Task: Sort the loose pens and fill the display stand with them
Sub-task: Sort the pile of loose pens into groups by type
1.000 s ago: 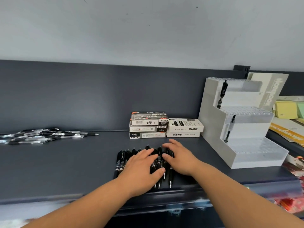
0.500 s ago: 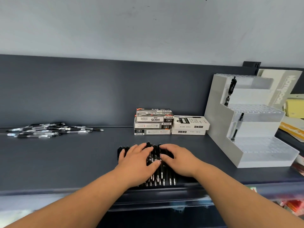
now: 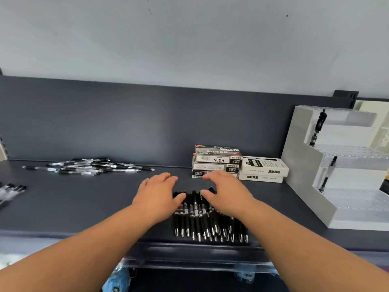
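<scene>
Several black pens [image 3: 202,220] lie side by side in a row near the shelf's front edge, metal tips toward me. My left hand [image 3: 157,197] rests on the row's left end with its fingers spread. My right hand [image 3: 227,194] lies over the right end, fingers relaxed. A white stepped display stand [image 3: 303,186] sits at the right; one black pen [image 3: 317,127] stands in its top tier and one clear pen [image 3: 327,175] in the middle tier.
A loose pile of clear-and-black pens [image 3: 88,166] lies at the back left, more pens [image 3: 10,192] at the far left edge. Stacked pen boxes [image 3: 216,161] and white boxes [image 3: 263,169] stand against the dark back panel. The dark shelf [image 3: 84,207] ends just before me.
Both hands have spread slightly apart over the pen row and slid toward its far end, uncovering more of the pens between them. The camera has shifted left.
</scene>
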`<state>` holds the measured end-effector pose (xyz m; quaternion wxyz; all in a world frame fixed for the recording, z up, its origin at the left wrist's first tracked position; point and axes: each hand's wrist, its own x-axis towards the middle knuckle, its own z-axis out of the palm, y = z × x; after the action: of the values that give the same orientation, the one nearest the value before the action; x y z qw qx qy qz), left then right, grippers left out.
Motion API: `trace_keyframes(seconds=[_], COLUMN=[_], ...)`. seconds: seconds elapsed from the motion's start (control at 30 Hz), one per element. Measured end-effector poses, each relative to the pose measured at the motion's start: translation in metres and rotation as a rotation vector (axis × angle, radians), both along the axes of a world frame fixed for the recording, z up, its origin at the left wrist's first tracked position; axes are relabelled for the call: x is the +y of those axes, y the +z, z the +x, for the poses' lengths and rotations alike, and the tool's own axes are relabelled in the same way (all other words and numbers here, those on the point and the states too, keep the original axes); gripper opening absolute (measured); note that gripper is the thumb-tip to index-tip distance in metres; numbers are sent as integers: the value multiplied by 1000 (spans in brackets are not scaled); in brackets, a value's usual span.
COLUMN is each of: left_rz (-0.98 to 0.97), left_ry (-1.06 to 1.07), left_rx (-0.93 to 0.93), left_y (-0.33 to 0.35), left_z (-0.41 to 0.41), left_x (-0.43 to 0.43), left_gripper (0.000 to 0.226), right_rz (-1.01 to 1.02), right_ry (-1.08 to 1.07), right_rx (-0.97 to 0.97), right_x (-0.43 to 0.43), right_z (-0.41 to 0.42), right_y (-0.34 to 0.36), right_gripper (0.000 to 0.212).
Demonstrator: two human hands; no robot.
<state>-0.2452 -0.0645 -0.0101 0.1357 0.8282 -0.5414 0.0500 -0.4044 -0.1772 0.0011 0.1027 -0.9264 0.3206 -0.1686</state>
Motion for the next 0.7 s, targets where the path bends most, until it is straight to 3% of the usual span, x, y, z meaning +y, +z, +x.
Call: trace_keyframes(seconds=[0.33,0.7], left_rz=[30,51], left_ry=[171,222], left_rx=[-156,-103], left_y=[12,7], left_z=[117,263], left_x=[56,106], left_gripper=[64,63], right_rz=[-36,38], right_ry=[63,83], right_rx=[88,168], right_x=[47,87], right_z=[112,257], right_y=[14,8], right_gripper=[62,62])
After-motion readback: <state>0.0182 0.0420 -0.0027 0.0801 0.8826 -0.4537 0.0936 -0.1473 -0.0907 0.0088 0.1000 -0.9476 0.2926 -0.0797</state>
